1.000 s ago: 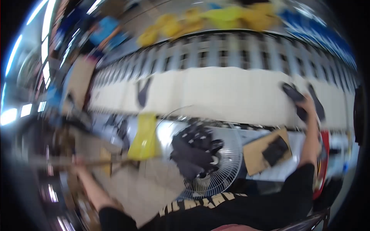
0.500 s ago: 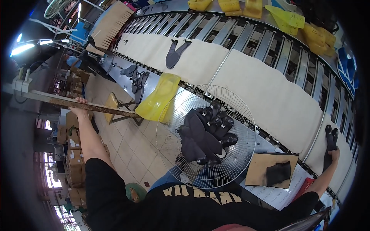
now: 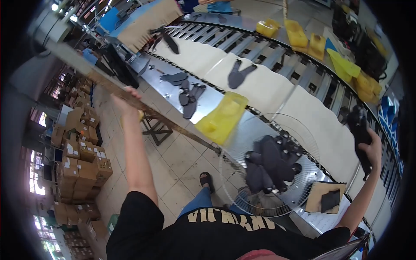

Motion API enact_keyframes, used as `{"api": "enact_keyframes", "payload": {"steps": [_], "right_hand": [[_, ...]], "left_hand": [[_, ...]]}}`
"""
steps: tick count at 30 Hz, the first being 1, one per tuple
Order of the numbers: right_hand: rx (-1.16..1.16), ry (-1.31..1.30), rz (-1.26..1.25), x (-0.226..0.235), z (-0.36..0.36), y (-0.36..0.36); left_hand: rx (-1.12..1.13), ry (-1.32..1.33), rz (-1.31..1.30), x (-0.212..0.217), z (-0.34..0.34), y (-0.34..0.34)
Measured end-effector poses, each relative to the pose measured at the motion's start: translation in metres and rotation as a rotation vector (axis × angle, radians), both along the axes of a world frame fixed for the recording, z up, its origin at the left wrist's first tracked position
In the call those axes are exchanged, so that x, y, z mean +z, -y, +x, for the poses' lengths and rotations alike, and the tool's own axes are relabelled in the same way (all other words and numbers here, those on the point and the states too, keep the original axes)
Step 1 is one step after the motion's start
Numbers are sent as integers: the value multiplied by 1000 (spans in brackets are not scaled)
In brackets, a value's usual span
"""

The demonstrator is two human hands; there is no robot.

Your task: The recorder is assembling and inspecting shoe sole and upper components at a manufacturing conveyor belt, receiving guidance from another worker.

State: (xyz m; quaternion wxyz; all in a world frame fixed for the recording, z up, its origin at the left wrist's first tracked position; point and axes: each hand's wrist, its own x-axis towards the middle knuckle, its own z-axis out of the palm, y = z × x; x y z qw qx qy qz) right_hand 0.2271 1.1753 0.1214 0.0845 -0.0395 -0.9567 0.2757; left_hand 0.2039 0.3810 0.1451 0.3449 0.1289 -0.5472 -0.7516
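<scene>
My left hand (image 3: pixel 125 99) is closed around the rusty edge of a long metal bar (image 3: pixel 149 112). My right hand (image 3: pixel 372 149) grips a dark pair of shoe soles (image 3: pixel 359 130) above the far right of the white conveyor belt (image 3: pixel 323 117). A pile of dark shoe soles (image 3: pixel 271 160) shows within the outline of a round wire guard (image 3: pixel 236 201) in front of me; I cannot tell whether they lie in it or behind it. Another pair of dark soles (image 3: pixel 239 77), spread in a V, rests on the belt.
Yellow plastic sheeting (image 3: pixel 223 117) and more dark pieces (image 3: pixel 190 97) lie on the metal side table. Cardboard with a black patch (image 3: pixel 326 197) sits near my right forearm. Yellow pieces (image 3: pixel 297 34) line the far conveyor edge. Boxes (image 3: pixel 80 167) are stacked left; a person (image 3: pixel 219 6) stands beyond.
My right hand has lifted the dark pair off the belt. My view has shifted, so the bar looks steeper and the wire guard sits further right. My left hand still holds the bar.
</scene>
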Motion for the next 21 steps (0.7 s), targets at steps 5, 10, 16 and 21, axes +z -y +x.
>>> {"api": "enact_keyframes", "payload": {"steps": [5, 10, 16, 21], "right_hand": [[629, 312, 5, 73, 42, 238], [925, 571, -91, 42, 103, 446], [843, 801, -782, -45, 121, 655], [697, 606, -998, -52, 78, 759]], "left_hand": [[-240, -175, -25, -20, 2, 35], [-589, -150, 191, -9, 6, 23], [-1089, -147, -74, -17, 11, 87], [-830, 191, -101, -26, 9, 264]]}}
